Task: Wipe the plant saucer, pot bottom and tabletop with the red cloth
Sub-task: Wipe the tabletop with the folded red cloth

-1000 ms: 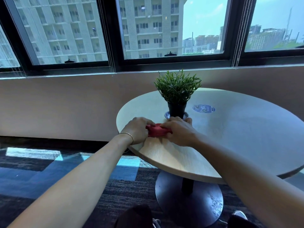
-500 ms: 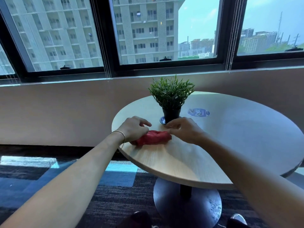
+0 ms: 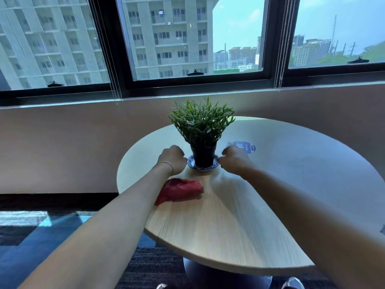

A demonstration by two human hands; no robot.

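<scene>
A small green plant in a black pot (image 3: 203, 156) stands on a blue-and-white plant saucer (image 3: 203, 167) near the far left of the round wooden table (image 3: 218, 222). My left hand (image 3: 173, 158) is curled against the saucer's left rim. On the other side, my right hand (image 3: 233, 159) has its fingers curled at the right rim. The saucer rests flat on the table. Nearer to me, the crumpled red cloth (image 3: 181, 189) lies loose on the tabletop, partly hidden under my left forearm, with no hand on it.
A round blue sticker (image 3: 244, 147) sits on the table just behind my right hand. The table's left edge runs close to the cloth. A low wall and windows stand behind the table, with carpet and the table's dark base (image 3: 208, 276) below.
Both hands have let go of the red cloth and moved forward to either side of the saucer. The cloth stays where it was dropped.
</scene>
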